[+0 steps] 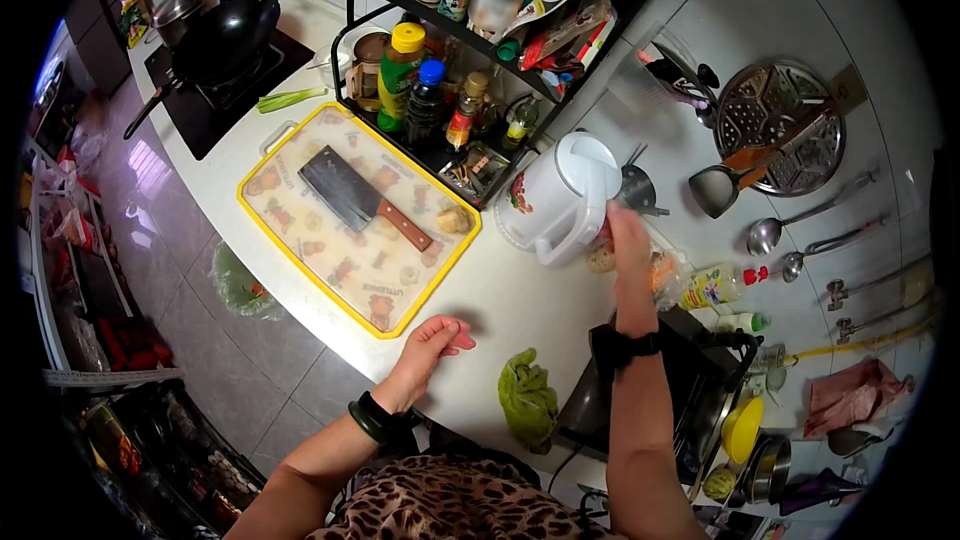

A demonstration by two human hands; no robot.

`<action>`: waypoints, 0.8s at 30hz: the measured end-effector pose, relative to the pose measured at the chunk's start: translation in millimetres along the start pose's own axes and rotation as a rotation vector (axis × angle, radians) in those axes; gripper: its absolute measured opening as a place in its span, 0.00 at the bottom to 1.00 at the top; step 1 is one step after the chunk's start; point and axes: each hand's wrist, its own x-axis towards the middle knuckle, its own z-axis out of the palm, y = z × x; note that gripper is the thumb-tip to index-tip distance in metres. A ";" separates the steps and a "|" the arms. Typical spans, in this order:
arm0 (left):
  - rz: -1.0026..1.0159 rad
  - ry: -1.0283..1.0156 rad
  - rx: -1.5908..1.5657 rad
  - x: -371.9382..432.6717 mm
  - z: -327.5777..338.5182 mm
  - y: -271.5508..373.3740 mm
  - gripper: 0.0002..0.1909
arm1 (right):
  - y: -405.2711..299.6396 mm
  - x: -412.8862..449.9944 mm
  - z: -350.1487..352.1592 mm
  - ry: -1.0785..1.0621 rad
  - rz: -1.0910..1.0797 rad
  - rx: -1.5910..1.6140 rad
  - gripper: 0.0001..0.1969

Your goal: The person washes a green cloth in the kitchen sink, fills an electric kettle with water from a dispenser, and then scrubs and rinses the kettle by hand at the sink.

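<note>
Over the counter's front edge hovers my left hand (436, 341), its fingers loosely curled together around nothing that I can see. My right hand (628, 244), blurred, is beside the handle of a white electric jug (536, 195) with a floral print; whether it touches the handle is unclear. Left of the jug lies a yellow-rimmed cutting board (337, 255). On it rest a cleaver (345, 191) with a wooden handle and a knob of ginger (453, 220). Between my forearms, a limp green leafy vegetable (528, 399) sits on the counter.
A black spice rack (450, 15) with bottles and jars stands behind the board. At the far left, a black wok (225, 41) sits on the cooktop (289, 56). A dark appliance (589, 405) is under my right forearm. Ladles (765, 236) hang on the tiled wall.
</note>
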 end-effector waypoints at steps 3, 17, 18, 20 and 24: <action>-0.017 0.005 -0.011 0.3 1.4 -1.0 0.10 | -2.7 38.8 -19.3 0.043 -0.463 -0.191 0.18; 0.015 -0.003 -0.070 2.3 -4.9 -6.1 0.12 | -87.4 47.4 3.5 -0.224 -0.603 -0.964 0.23; 0.023 0.017 -0.089 1.3 -8.5 -5.9 0.12 | -81.2 30.2 10.7 -0.102 -0.661 -0.926 0.23; 0.001 0.000 -0.060 5.6 -5.9 -4.5 0.12 | -64.8 6.1 8.1 0.103 -0.824 -0.930 0.22; 0.007 0.004 -0.105 6.4 -9.8 -5.2 0.11 | -51.9 -17.4 12.4 0.141 -0.751 -0.772 0.24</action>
